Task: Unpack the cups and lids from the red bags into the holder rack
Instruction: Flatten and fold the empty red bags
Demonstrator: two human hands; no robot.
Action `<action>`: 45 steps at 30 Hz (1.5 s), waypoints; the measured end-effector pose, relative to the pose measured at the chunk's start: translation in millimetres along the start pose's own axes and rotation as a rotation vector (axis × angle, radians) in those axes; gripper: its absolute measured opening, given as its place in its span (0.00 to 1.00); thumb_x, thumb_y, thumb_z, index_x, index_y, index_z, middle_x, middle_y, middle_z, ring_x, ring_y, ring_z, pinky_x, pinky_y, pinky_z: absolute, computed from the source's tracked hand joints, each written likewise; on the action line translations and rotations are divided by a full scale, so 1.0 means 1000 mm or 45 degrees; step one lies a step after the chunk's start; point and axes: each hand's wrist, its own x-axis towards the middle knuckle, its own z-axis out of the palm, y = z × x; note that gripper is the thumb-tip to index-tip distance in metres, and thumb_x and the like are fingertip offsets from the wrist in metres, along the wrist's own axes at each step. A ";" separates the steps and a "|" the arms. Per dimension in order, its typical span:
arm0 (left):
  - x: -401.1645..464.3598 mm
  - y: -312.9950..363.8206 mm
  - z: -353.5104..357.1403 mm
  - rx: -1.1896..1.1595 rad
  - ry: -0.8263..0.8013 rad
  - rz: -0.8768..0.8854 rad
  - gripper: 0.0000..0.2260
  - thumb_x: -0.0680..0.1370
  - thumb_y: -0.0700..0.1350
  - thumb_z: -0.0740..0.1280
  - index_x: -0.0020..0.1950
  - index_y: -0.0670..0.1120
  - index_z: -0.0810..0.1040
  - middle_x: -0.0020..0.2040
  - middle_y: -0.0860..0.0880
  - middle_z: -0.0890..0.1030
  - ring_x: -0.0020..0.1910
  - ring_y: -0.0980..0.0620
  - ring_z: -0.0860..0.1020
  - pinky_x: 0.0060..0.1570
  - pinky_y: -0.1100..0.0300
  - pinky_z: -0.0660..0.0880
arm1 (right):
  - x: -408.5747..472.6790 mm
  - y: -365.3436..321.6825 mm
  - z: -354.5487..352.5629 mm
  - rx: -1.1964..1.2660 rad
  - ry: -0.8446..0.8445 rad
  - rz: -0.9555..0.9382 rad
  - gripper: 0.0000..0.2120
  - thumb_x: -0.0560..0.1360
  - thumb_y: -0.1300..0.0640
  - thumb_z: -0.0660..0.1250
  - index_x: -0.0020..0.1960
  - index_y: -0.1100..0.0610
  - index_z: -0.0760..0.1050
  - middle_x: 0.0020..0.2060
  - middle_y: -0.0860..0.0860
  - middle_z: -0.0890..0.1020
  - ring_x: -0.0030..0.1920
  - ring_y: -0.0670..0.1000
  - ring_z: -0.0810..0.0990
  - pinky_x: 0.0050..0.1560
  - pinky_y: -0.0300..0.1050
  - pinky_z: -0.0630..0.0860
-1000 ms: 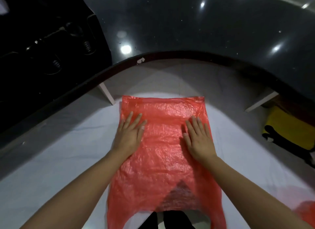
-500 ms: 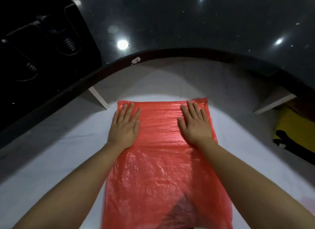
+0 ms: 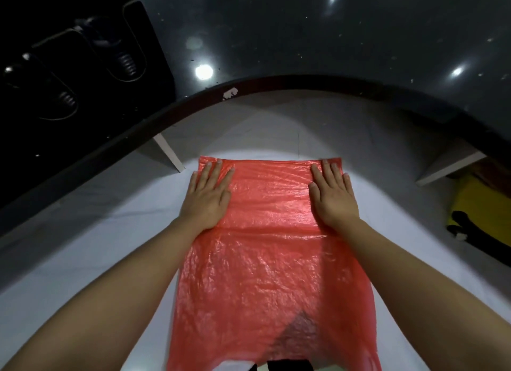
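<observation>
An empty red plastic bag [image 3: 272, 249] lies flat on a white surface [image 3: 91, 254] in front of me. My left hand [image 3: 208, 195] presses flat on the bag's far left corner, fingers straight. My right hand [image 3: 333, 195] presses flat on the far right corner, fingers straight too. The stretch of bag between my hands looks smooth; the near half is crinkled. No cups, lids or holder rack appear in the view.
A dark glossy counter [image 3: 304, 38] curves across the far side, with a black appliance [image 3: 69, 66] at the left. White supports [image 3: 168, 155] stand under the counter. A yellow and black item [image 3: 481, 215] lies at the right.
Both hands slid away from me along the bag to its far edge and spread apart toward the corners, flattening the plastic.
</observation>
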 end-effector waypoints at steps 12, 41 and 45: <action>-0.135 0.008 -0.023 -0.416 0.030 -0.183 0.25 0.85 0.48 0.51 0.83 0.47 0.54 0.80 0.48 0.61 0.80 0.50 0.56 0.78 0.52 0.56 | -0.092 0.004 -0.034 0.231 0.265 -0.050 0.08 0.78 0.61 0.63 0.40 0.56 0.74 0.39 0.50 0.79 0.43 0.57 0.79 0.53 0.54 0.73; -0.107 0.068 -0.086 -0.619 0.047 -0.547 0.06 0.77 0.51 0.68 0.48 0.49 0.77 0.45 0.48 0.82 0.48 0.44 0.81 0.42 0.57 0.71 | -0.165 -0.065 -0.004 0.020 0.035 -0.044 0.31 0.81 0.35 0.38 0.81 0.43 0.40 0.80 0.47 0.36 0.79 0.52 0.29 0.77 0.59 0.31; -0.105 0.076 -0.106 -0.536 0.069 -0.455 0.08 0.77 0.52 0.69 0.47 0.48 0.77 0.40 0.52 0.80 0.43 0.48 0.79 0.40 0.58 0.70 | -0.148 -0.091 0.029 0.083 -0.201 0.022 0.32 0.81 0.34 0.39 0.81 0.43 0.37 0.80 0.49 0.34 0.78 0.55 0.28 0.76 0.61 0.29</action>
